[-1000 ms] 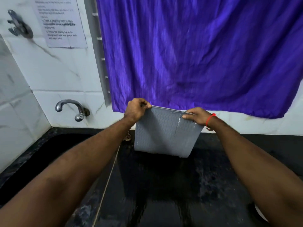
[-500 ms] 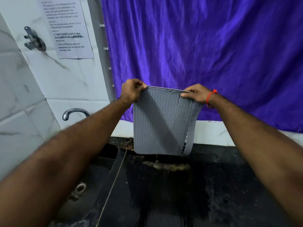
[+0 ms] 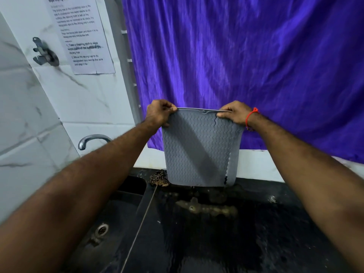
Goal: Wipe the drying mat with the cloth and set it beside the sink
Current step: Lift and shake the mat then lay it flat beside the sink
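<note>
Aloft, both hands, left hand [image 3: 160, 112] and right hand [image 3: 235, 113], pinch the wavy-ribbed grey drying mat [image 3: 199, 150].

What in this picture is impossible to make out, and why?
All from the head view:
- Far face of the drying mat: turned away, and its right edge is folded over.
- Fingertips of the left hand and right hand: curled behind the mat's top edge.
- Notice on the wall: small print blurred, top cut off.
- Whatever is behind the purple curtain.
- Sink: partly covered by the left forearm.
</note>
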The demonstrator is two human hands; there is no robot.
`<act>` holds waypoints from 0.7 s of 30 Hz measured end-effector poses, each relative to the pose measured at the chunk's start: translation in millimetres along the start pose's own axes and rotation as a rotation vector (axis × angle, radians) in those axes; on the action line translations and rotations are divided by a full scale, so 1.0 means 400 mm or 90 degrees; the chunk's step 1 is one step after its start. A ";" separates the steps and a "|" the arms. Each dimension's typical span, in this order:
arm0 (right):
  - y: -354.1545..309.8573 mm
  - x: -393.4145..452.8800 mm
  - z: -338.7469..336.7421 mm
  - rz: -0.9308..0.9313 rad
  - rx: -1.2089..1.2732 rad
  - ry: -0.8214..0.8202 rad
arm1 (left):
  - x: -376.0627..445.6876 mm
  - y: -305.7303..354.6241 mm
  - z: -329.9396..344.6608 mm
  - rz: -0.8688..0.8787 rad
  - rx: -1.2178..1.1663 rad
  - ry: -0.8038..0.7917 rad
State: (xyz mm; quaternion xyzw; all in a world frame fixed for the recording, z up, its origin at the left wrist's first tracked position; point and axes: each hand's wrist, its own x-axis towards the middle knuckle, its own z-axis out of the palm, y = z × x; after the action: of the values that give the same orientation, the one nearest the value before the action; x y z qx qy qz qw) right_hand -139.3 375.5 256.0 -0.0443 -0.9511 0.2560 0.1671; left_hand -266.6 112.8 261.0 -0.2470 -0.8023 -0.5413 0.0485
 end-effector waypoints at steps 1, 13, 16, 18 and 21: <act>0.004 0.000 0.006 0.010 -0.009 0.013 | 0.001 -0.008 0.006 0.006 0.003 0.002; 0.002 0.002 0.031 0.034 -0.066 0.060 | 0.012 -0.093 0.048 0.001 -0.023 0.016; 0.004 0.004 0.027 0.032 -0.048 0.127 | 0.021 -0.080 0.051 0.012 -0.024 0.019; 0.012 0.007 0.023 0.049 -0.044 0.159 | 0.022 -0.072 0.060 0.028 -0.023 0.030; 0.015 0.001 0.029 0.082 -0.082 0.082 | 0.010 -0.081 0.090 -0.004 0.032 0.027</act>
State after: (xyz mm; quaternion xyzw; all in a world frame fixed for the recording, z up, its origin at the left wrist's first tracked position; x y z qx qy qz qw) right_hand -143.6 375.4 243.6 -0.1327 -0.9481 0.2010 0.2076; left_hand -277.9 136.9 220.2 -0.2316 -0.8151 -0.5264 0.0697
